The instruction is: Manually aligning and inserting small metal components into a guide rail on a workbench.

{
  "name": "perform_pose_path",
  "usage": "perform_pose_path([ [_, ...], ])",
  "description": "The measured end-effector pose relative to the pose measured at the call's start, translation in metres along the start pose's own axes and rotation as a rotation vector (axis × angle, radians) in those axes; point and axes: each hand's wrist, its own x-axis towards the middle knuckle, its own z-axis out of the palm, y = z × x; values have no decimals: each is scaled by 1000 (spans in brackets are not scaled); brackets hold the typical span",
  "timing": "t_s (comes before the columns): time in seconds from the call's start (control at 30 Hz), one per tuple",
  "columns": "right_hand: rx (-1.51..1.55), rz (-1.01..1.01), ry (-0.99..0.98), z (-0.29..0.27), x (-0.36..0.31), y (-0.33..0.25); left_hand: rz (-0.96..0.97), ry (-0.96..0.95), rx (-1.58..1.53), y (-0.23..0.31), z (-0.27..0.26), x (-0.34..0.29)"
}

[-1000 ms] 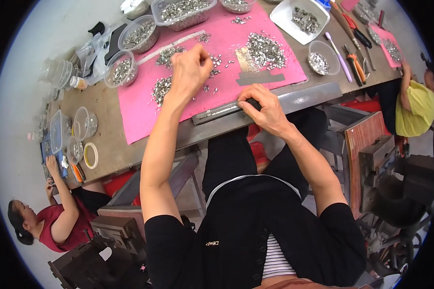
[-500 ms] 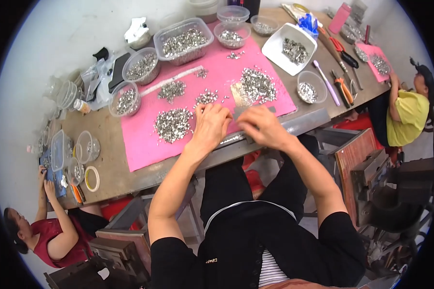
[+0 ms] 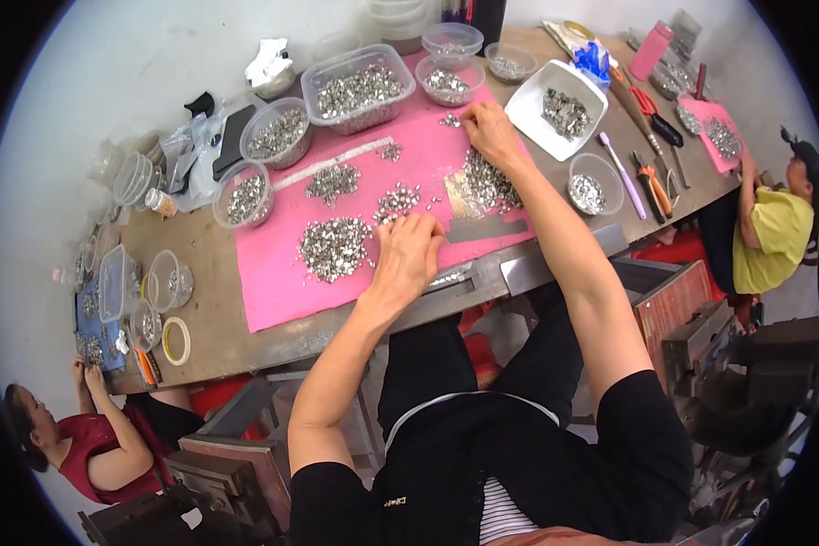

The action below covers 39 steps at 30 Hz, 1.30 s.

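Note:
My left hand (image 3: 409, 255), fingers curled together, is low over the pink mat (image 3: 268, 296), between a large pile of small shiny metal pieces (image 3: 335, 247) and the table's front edge. Whatever its fingertips hold is hidden. A smaller pile of pieces (image 3: 398, 200) lies just beyond it. My right hand (image 3: 494, 138) reaches to the far part of the mat, its bent fingertips beside a little cluster of pieces (image 3: 449, 119); anything in them is too small to make out. Under the right forearm lie another big pile (image 3: 487, 182) and a flat grey plate (image 3: 490, 227).
Clear tubs of metal pieces (image 3: 359, 84) line the back, with a white square dish (image 3: 530, 107) at right. Beyond it lie a purple toothbrush (image 3: 621, 176) and orange-handled pliers (image 3: 651, 187). Two people work at either side, one in yellow (image 3: 766, 237), one in red (image 3: 100, 446).
My right hand has left the table's front edge and reached away across the mat to the small far cluster. My left hand stays near the front edge. The view has shifted slightly.

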Motion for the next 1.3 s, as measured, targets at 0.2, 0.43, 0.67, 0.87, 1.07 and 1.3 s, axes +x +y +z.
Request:
perform_pose_path([
  [0.2,121,-48,-109,-46,-16,-47,-216,-9,-263,14,-26,-18],
  [0.43,177,-194,-183,-76,-135,-102,-117,17,-193,27,-18,-41],
  [0.67,109,-158,-181,-85,-149,-103,-62,58,-108,28,-15,-49],
  [0.87,220,-169,-154,-79,-148,-100,12,82,-14,29,-12,-49],
  [1.07,139,-216,-194,-81,-142,-104,122,151,98,30,-7,-53],
  [1.3,109,-236,-197,-81,-140,-105,65,200,78,32,-6,-54],
])
